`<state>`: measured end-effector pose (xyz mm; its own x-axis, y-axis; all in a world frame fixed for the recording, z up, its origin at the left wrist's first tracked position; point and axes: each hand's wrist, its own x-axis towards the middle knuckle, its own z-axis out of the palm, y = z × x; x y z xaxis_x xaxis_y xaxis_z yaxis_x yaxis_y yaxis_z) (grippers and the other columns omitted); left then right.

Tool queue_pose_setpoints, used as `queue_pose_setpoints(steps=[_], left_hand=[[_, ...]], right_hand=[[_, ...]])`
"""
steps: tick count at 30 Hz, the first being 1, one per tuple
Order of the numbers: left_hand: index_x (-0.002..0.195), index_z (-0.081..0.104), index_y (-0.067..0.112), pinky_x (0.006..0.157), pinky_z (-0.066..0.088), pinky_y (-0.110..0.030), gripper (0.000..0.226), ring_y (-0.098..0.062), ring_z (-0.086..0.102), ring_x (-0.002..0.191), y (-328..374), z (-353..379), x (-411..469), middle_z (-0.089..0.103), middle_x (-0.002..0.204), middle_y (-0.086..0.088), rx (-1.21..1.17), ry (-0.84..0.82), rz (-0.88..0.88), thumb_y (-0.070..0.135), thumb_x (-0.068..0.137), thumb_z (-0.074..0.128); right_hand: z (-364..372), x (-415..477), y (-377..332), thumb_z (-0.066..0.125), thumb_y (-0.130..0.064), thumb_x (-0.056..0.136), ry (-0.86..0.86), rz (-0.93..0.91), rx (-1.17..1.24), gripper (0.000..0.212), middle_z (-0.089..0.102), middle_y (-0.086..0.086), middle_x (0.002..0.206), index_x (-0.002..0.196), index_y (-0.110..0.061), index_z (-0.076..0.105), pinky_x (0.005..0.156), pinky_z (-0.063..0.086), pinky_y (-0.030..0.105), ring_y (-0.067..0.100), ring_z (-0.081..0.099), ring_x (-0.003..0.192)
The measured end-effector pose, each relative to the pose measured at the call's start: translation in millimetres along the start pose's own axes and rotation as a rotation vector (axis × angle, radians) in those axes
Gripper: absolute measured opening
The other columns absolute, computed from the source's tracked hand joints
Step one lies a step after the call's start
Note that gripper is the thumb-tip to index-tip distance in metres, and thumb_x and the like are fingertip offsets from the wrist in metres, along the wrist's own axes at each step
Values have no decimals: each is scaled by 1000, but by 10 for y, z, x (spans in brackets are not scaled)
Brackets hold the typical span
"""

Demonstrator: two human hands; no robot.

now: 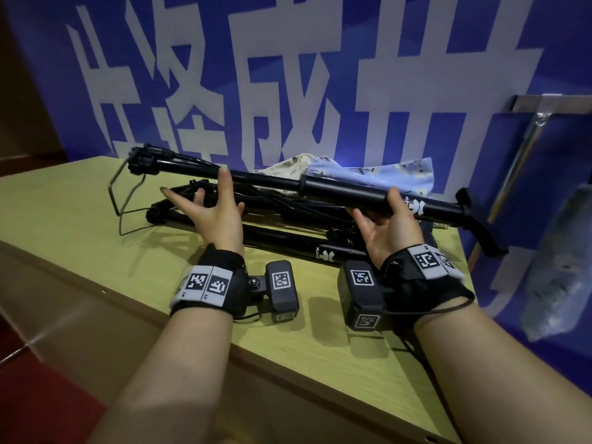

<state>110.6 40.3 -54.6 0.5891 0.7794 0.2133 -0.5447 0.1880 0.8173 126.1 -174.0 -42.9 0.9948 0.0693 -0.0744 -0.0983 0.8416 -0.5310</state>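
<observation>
Wrist straps [205,285] with printed markers come first. Beyond them the right hand [389,229] curls round the black folded stand [288,184], held level just above the table [80,213]. The left hand [217,216] is splayed loose, one fingertip touching the tube. Better to close that hand before lifting (the wire-loop end looks heavy). A second stand [288,241] lies beneath, with cloth pouches [368,174] behind.

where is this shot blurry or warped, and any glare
Head view: the wide-angle lens bows the table edge and banner; the grey shape at far right is smeared; a blue glow sits beside the cloth bag; the left hand, right hand and upper black stand are sharp.
</observation>
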Motion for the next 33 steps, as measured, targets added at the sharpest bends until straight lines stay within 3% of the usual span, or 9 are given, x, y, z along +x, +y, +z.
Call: queue_pose_setpoints(steps=[3,8,11,15,19,24,29,33], left_hand=[[152,-10,41,75,59,-25,107,-22,59,119,124,-66,62,37,149,-8,37,-14,53,42,83,73],[153,1,37,74,59,-25,94,-18,63,109,322,-246,134,53,130,-3,18,34,7,38,88,69],[153,11,28,82,59,-31,78,-19,64,108,379,-332,138,52,118,5,-16,-6,-28,41,94,61],[149,28,19,76,59,-30,69,-18,66,105,442,-465,173,50,134,-3,-81,13,-113,51,95,53],[153,-4,30,82,58,-33,88,-20,67,104,539,-548,215,54,120,1,-135,73,-95,41,94,61],[152,14,34,82,57,-31,71,-22,65,106,584,-545,195,56,112,8,-35,0,28,30,97,58],[151,15,29,85,57,-32,71,-19,65,104,535,-515,199,54,113,8,39,-8,115,28,96,61],[150,15,28,78,57,-26,80,-20,60,115,478,-543,209,44,133,0,89,-3,125,30,91,68]], right_hand=[[10,0,33,53,-25,96,-17,3,2,27,60,18,124,117,-7,54,76,58,39,33,66,87],[22,-45,67,55,-25,95,-28,-1,-17,32,61,19,123,122,-8,52,79,58,40,33,67,90],[20,-43,62,56,-24,95,-23,-3,-6,31,61,19,124,121,-8,52,83,57,42,33,66,91],[20,-49,44,56,-24,95,-16,-4,10,27,60,19,124,117,-9,53,87,55,45,33,66,91],[19,-49,54,56,-26,94,-29,4,5,34,59,18,126,125,-10,51,80,58,42,33,66,93],[36,-65,57,59,-23,93,-15,19,25,40,60,18,123,129,-9,49,73,60,42,33,64,97],[34,-53,56,62,-21,91,13,14,2,44,60,16,121,131,-9,50,62,59,35,28,64,94],[39,-45,50,62,-22,90,24,6,-11,43,60,16,121,130,-9,51,63,58,35,27,64,93]])
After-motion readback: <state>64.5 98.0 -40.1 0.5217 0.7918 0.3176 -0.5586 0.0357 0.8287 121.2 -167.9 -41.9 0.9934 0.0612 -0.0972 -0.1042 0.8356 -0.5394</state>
